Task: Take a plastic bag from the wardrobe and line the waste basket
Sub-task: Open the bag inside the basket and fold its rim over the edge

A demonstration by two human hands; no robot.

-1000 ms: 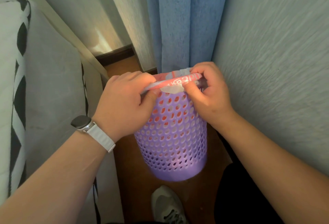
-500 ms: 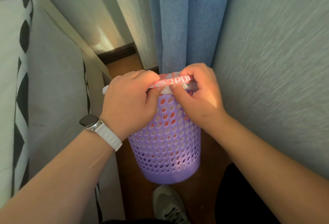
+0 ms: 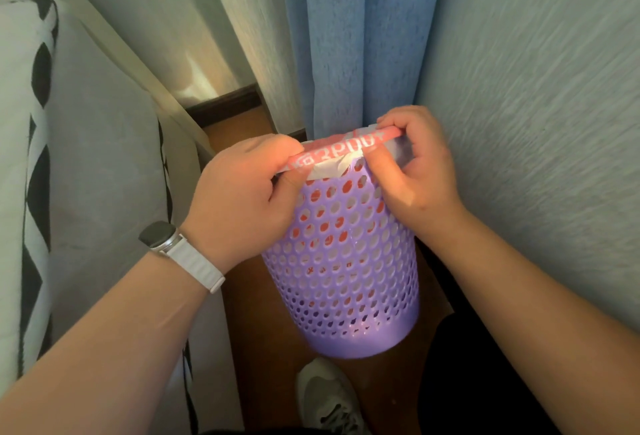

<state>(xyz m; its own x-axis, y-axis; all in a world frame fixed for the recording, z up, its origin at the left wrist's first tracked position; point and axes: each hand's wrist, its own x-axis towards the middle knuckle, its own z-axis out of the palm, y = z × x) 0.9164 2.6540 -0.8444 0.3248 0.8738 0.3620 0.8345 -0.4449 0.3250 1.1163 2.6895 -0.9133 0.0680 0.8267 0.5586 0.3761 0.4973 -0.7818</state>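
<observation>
Wall [image 3: 536, 123] at right, blue curtain [image 3: 356, 36] behind. Purple holed basket [image 3: 346, 279] on the floor [image 3: 256, 330], just beside the wall. Left hand [image 3: 242, 199] and right hand [image 3: 419, 171] at the rim, each pinching the bag's edge, fingers curled, thumbs under. Pink bag [image 3: 339, 156] stretched across the rim; pink shows through the holes. Watch [image 3: 159, 234] on left wrist.

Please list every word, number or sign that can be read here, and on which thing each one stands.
White characters on the rim of the pink plastic bag, at the top of the purple perforated plastic basket: distorted, not surely readable.
Dark face of the white-strapped wristwatch: no text shows.
</observation>
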